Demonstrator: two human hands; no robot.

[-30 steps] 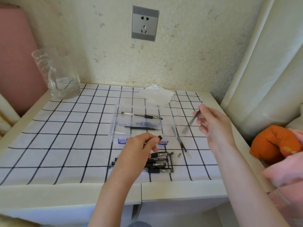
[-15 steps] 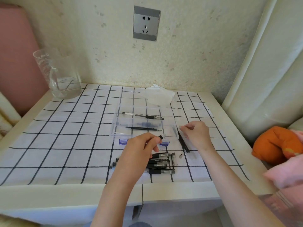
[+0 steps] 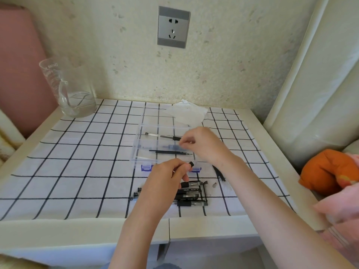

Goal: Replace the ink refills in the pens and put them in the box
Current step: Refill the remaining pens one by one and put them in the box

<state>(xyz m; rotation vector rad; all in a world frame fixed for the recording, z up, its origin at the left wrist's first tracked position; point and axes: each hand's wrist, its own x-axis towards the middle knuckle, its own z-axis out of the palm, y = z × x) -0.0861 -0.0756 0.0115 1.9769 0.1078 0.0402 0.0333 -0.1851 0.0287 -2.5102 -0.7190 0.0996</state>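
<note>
A clear plastic box (image 3: pixel 138 152) with blue latches lies on the checked cloth. Inside it are one assembled pen (image 3: pixel 161 136) and several thin black refills (image 3: pixel 168 151). My left hand (image 3: pixel 165 178) grips a pen barrel (image 3: pixel 191 164) just in front of the box, its black end poking out past my fingers. My right hand (image 3: pixel 204 145) hovers over the right half of the box, fingertips drawn together just above the refills; whether they pinch anything is unclear. A pile of black pens (image 3: pixel 191 193) sits under my left hand. Thin black refills (image 3: pixel 219 174) lie right of the box.
A small metal pen tip (image 3: pixel 214 185) lies beside the pile. A glass jug (image 3: pixel 72 90) stands at the back left and a crumpled tissue (image 3: pixel 186 113) behind the box. An orange cloth (image 3: pixel 326 171) lies off the table's right edge.
My right hand laid the black refill it was holding on the cloth right of the box, then moved left over the box. My left hand kept still with the barrel.
</note>
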